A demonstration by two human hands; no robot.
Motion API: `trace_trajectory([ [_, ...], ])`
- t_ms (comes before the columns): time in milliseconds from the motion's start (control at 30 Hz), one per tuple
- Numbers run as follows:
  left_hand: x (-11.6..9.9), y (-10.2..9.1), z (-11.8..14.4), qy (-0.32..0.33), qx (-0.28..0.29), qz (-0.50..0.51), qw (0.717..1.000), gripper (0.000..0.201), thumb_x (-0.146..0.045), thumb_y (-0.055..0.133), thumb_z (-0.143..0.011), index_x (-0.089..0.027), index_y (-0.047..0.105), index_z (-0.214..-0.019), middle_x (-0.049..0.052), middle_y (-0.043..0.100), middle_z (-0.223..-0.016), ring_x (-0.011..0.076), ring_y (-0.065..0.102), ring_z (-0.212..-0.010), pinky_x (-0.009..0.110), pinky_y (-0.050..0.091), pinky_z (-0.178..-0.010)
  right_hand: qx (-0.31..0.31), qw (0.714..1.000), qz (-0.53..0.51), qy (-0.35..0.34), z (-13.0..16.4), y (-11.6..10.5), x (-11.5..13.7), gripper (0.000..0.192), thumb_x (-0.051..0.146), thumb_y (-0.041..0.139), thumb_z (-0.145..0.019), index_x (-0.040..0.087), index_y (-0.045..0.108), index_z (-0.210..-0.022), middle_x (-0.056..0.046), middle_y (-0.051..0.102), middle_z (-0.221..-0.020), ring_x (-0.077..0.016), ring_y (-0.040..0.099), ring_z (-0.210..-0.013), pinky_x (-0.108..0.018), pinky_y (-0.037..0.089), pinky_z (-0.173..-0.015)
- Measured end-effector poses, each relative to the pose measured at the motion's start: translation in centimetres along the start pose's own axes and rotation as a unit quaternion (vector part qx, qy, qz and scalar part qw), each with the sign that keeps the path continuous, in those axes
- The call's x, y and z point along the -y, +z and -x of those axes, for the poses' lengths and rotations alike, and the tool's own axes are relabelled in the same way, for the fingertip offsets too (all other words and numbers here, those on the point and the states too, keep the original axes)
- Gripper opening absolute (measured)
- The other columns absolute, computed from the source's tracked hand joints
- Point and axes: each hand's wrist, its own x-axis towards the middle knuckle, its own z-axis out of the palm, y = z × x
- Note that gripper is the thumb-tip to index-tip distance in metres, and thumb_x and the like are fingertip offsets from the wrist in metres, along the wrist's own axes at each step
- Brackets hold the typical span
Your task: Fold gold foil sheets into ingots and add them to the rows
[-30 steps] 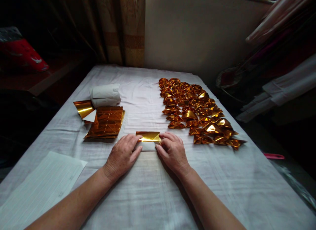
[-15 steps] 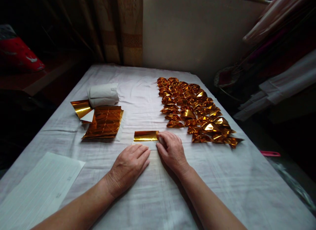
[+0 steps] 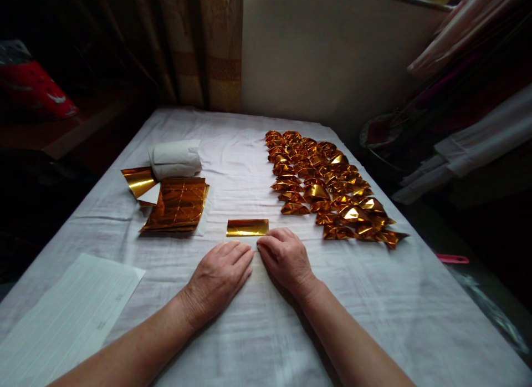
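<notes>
Gold folded foil strip point(image 3: 247, 228) lies just beyond left hand point(image 3: 219, 274) and right hand point(image 3: 286, 258), both flat, holding nothing

A table draped in wrinkled white cloth point(image 3: 374, 298) stands against a plain off-white wall point(image 3: 324, 54). Brown patterned curtains point(image 3: 208, 49) hang at left. Lighting is dim; surroundings are dark.

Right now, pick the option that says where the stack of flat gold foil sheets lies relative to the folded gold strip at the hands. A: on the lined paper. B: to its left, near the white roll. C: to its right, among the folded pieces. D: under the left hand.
B: the stack of flat gold foil sheets lies left of the folded gold strip, just in front of the white roll.
</notes>
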Motion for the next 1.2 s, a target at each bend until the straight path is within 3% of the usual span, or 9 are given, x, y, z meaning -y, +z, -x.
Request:
trace_trajectory([
  [200, 1.2, 0.0, 0.3, -0.011, 0.001, 0.006, 1.0, 0.021, -0.02, 0.05, -0.095, -0.015, 0.066, -0.108, 0.009, 0.07, -0.109, 0.0238, 0.062, -0.104, 0.038, 0.051, -0.094, 0.027, 0.998, -0.01, 0.06, 0.3, -0.7, -1.0, 0.011, 0.021, 0.059, -0.09, 0.023, 0.068, -0.084, -0.004, 0.066, -0.085, -0.02, 0.06, -0.084, -0.031, 0.047, -0.077],
  [267, 2.2, 0.1, 0.4, -0.049, -0.011, 0.005, 0.999, 0.024, -0.022, 0.052, -0.095, -0.014, 0.064, -0.114, 0.011, 0.067, -0.117, 0.0264, 0.059, -0.112, 0.042, 0.048, -0.099, 0.034, 0.996, -0.022, 0.073, 0.3, -0.9, -1.2, 0.009, 0.021, 0.06, -0.089, 0.022, 0.068, -0.092, -0.005, 0.067, -0.089, -0.0207, 0.061, -0.087, -0.032, 0.048, -0.079],
  [367, 3.5, 0.2, 0.5, -0.099, 0.0, 0.037, 0.994, 0.032, -0.029, 0.059, -0.092, -0.015, 0.06, -0.12, 0.012, 0.065, -0.12, 0.0285, 0.057, -0.114, 0.046, 0.046, -0.101, 0.046, 0.995, -0.027, 0.084, 0.2, -1.1, -1.1, 0.024, 0.024, 0.065, -0.085, 0.021, 0.065, -0.109, -0.007, 0.067, -0.099, -0.0232, 0.061, -0.092, -0.036, 0.049, -0.083],
  [433, 3.9, 0.2, 0.4, -0.124, 0.009, 0.064, 0.99, 0.03, -0.031, 0.063, -0.09, -0.017, 0.061, -0.116, 0.011, 0.066, -0.117, 0.0275, 0.058, -0.111, 0.045, 0.046, -0.099, 0.057, 0.994, -0.024, 0.087, 0.1, -1.2, -1.0, 0.032, 0.028, 0.071, -0.082, 0.021, 0.065, -0.112, -0.008, 0.066, -0.102, -0.0245, 0.061, -0.093, -0.037, 0.05, -0.083],
  [533, 3.8, 0.0, 0.3, -0.144, 0.012, 0.086, 0.986, 0.02, -0.029, 0.064, -0.088, -0.019, 0.062, -0.105, 0.008, 0.067, -0.111, 0.0257, 0.059, -0.107, 0.043, 0.047, -0.095, 0.061, 0.994, -0.032, 0.082, 0.1, -1.3, -1.0, 0.029, 0.028, 0.074, -0.078, 0.022, 0.067, -0.106, -0.007, 0.066, -0.1, -0.0239, 0.061, -0.092, -0.037, 0.05, -0.082],
  [633, 3.3, -0.3, 0.3, -0.123, -0.003, 0.083, 0.989, 0.006, -0.024, 0.061, -0.09, -0.021, 0.064, -0.094, 0.005, 0.07, -0.104, 0.0238, 0.06, -0.102, 0.041, 0.046, -0.092, 0.044, 0.997, -0.048, 0.046, 0.3, -1.5, -1.3, 0.014, 0.022, 0.071, -0.081, 0.023, 0.069, -0.094, -0.004, 0.066, -0.094, -0.0204, 0.061, -0.088, -0.032, 0.049, -0.078],
  [700, 2.8, -0.6, 0.3, -0.092, -0.014, 0.076, 0.993, 0.007, -0.021, 0.058, -0.092, -0.021, 0.065, -0.09, 0.004, 0.071, -0.1, 0.0216, 0.063, -0.096, 0.039, 0.047, -0.089, 0.031, 0.999, -0.037, 0.002, 0.4, -1.6, -1.6, 0.006, 0.019, 0.068, -0.083, 0.024, 0.07, -0.088, -0.003, 0.066, -0.09, -0.0181, 0.06, -0.083, -0.029, 0.047, -0.073],
  [900, 1.4, -1.0, 0.7, -0.017, -0.039, 0.018, 0.999, 0.014, -0.02, 0.054, -0.096, -0.018, 0.067, -0.096, 0.004, 0.075, -0.098, 0.0202, 0.066, -0.09, 0.036, 0.05, -0.083, 0.033, 0.993, 0.04, -0.107, 0.4, -2.5, -2.4, 0.012, 0.018, 0.061, -0.09, 0.025, 0.072, -0.09, -0.003, 0.068, -0.09, -0.0158, 0.057, -0.076, -0.027, 0.043, -0.069],
  [1200, 1.3, -0.8, 0.8, 0.024, -0.05, -0.021, 0.998, 0.02, -0.018, 0.049, -0.098, -0.017, 0.069, -0.1, 0.005, 0.075, -0.097, 0.0198, 0.067, -0.09, 0.035, 0.051, -0.082, 0.049, 0.993, 0.031, -0.099, 0.5, -2.5, -2.1, 0.016, 0.015, 0.061, -0.085, 0.022, 0.071, -0.096, -0.005, 0.07, -0.094, -0.0189, 0.059, -0.081, -0.03, 0.047, -0.071],
])
